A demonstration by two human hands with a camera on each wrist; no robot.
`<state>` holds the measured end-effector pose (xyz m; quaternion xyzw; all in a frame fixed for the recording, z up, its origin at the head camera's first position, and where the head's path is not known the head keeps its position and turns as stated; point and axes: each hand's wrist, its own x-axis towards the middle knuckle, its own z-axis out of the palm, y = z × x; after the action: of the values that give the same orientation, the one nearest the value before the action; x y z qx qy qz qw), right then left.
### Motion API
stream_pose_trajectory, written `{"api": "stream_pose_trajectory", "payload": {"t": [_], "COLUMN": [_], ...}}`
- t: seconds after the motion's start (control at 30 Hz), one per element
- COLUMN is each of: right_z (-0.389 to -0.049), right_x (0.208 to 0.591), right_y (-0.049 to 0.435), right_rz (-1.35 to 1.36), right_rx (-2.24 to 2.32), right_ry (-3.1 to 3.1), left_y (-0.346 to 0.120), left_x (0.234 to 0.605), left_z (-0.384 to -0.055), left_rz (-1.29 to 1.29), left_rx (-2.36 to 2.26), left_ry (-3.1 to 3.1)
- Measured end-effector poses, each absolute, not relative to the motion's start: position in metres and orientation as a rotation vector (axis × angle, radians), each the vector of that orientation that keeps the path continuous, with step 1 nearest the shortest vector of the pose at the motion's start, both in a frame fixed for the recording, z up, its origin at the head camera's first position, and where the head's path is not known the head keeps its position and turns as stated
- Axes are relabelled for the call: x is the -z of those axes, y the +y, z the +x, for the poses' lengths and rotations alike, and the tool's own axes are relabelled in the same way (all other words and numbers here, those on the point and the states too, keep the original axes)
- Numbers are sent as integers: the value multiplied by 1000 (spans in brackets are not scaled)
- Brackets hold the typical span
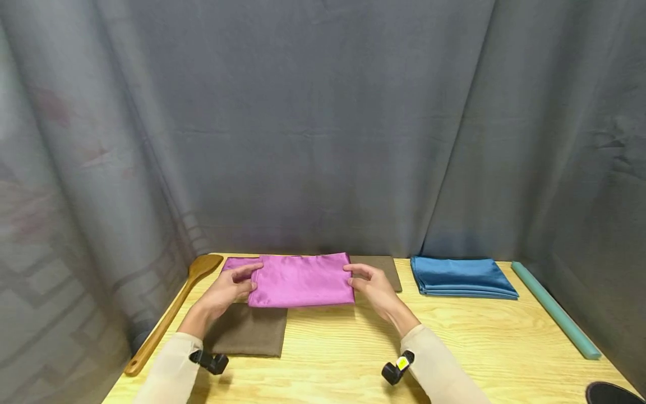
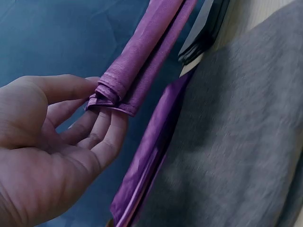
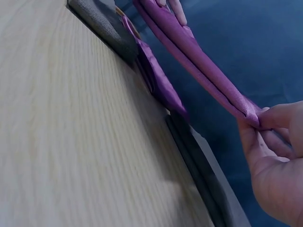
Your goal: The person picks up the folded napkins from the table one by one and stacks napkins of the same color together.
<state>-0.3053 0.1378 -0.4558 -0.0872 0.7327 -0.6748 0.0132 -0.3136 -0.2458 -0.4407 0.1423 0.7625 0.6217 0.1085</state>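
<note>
Evidently, this is a two-handed holding step: left hand [image 1: 224, 290] and right hand [image 1: 377, 290] pinch opposite ends of the pink cloth [image 1: 303, 280], folded and aloft above the table [image 1: 343, 348]. The next move likely calls for level ends, so the folds hold together.

Orchid pink amid grey, brown, blue and pale wood.
Plain orchid pink, satin-bright, on the held cloth [image 1: 303, 280]; deeper purple on the partly hidden cloth [image 1: 239, 260]; plain grey-brown on the near brown cloth [image 1: 252, 331] and the far brown cloth [image 1: 388, 269]; glossy blue on the folded blue cloth [image 1: 456, 275]; even sea green along the rod [image 1: 555, 310]; honey brown on the wooden utensil [image 1: 167, 315]; pale yellow with streaky grain across the table [image 1: 328, 353]; cream on the sleeves [image 1: 171, 370]; black on the wrist cameras [image 1: 214, 363]; grey on the curtain [image 1: 323, 123], with faint pink blotches and pale lines at the left.
</note>
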Motion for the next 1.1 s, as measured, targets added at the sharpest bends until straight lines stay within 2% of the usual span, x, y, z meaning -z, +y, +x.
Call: {"api": "stream_pose_trajectory", "payload": {"t": [0.73,1.1], "right_z": [-341,-358], "right_x": [459,463], "right_y": [75,54], "right_rz": [-294,-273], "right_rx": [2207,2217], "right_ry": [2137,2088], "left_y": [-304,-314], "left_x": [447,449], "left_z": [-343,-353], "left_rz": [333,253], "left_rx": [-1874,-1912], "left_ry": [2200,2192]}}
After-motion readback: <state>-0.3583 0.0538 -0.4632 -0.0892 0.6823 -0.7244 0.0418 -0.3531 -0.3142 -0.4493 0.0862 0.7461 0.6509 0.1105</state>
